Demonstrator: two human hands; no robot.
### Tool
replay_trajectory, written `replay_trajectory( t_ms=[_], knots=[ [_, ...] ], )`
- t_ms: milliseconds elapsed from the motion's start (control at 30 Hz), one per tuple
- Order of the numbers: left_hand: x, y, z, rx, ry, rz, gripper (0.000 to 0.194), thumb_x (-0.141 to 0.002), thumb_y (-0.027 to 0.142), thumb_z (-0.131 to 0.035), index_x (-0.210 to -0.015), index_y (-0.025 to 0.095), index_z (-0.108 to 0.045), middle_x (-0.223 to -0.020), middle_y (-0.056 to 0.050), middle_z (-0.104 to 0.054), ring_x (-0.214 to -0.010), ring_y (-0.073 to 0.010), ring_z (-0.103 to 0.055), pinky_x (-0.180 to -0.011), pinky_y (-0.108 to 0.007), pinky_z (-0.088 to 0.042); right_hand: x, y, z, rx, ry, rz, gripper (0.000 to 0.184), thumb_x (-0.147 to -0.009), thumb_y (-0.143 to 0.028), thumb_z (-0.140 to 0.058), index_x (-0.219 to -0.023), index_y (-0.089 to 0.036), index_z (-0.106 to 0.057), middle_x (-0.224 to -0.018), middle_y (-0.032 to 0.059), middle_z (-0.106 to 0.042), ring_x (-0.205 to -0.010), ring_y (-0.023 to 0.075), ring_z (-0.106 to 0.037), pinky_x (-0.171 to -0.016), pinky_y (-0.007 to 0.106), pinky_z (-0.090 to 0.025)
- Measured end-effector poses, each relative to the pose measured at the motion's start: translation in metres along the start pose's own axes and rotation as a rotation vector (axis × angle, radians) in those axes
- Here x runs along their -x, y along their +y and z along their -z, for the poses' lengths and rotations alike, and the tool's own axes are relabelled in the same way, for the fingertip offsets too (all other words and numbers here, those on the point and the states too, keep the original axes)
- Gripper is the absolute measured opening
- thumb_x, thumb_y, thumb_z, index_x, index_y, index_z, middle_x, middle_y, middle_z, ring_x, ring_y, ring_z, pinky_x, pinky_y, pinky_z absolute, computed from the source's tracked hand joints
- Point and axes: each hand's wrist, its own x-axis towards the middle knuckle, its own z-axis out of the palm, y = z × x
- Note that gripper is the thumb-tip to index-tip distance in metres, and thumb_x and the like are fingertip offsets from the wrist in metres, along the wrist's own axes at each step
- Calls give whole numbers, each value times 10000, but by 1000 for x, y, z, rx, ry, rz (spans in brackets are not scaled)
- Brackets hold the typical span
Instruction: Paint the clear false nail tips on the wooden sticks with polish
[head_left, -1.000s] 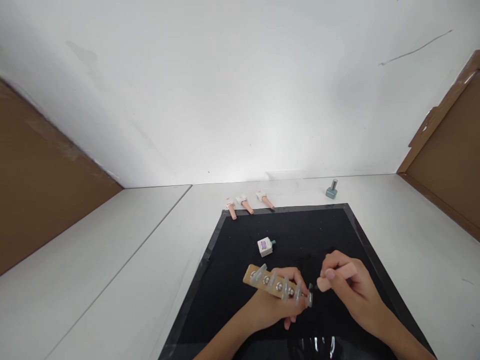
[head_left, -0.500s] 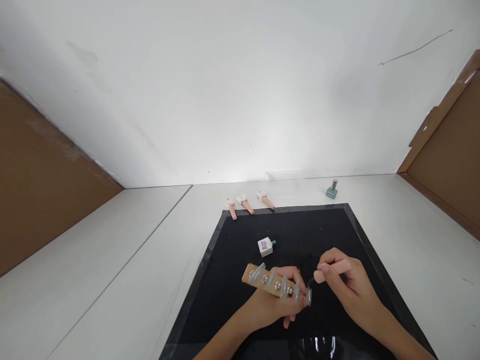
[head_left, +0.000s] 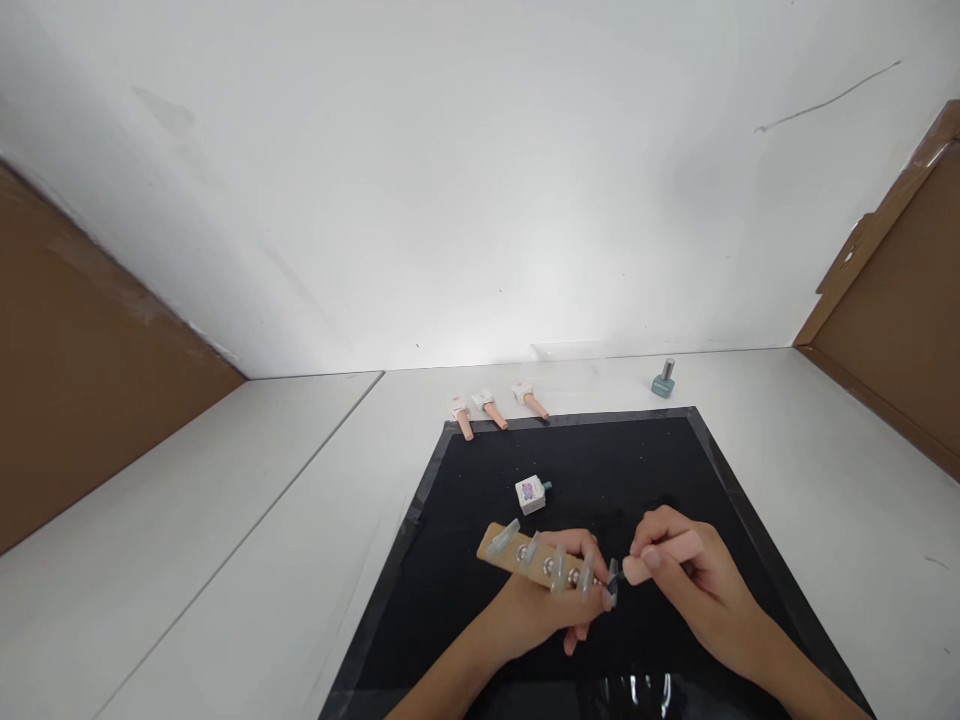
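My left hand is closed around a wooden nail tip stand, a narrow strip with silver studs and several translucent grey-green false nails. One false nail stands at the strip's right end, by my fingertips. In my right hand is a nail polish brush with a pink cap handle. Its dark bristles meet the end nail, as far as I can see. Beyond my left hand, an uncapped white polish bottle with a green neck lies on the black mat.
Several white bottles with pink caps lie at the mat's far left edge, among them one polish bottle. A green polish bottle with a silver cap stands at the back right. Brown cardboard panels flank the white table.
My right hand has moved slightly left and down, carrying the brush onto the end nail. The stand has shifted and turned a little in my left hand.
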Motion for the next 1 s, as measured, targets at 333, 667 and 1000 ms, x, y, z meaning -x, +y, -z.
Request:
replay_trajectory(
  t_ms=[333,667,1000],
  knots=[
    [4,0,2,169,-35,-51,357,-577,327,-824,-605,143,-520,-441,66,-527,-276,-14,-383,-242,-109,-314,5,6,-5,-134,122,43,386,-956,-435,-447,-751,-214,-688,-764,33,-619,-508,105,-474,-461,224,-407],
    [1,-1,2,295,-110,-52,345,-565,279,-842,-611,126,-537,-502,54,-554,-266,-19,-432,-221,-100,-325,1,0,-2,-217,-27,31,412,-937,-481,-464,-753,-230,-734,-761,25,-612,-510,97,-448,-463,218,-368],
    [5,-5,4,366,-161,-89,298,-590,204,-824,-588,127,-535,-487,49,-557,-259,-10,-404,-211,-89,-317,7,12,-10,-347,167,-35,272,-922,-447,-517,-837,-239,-670,-707,-11,-526,-477,87,-418,-430,211,-348]
  ],
)
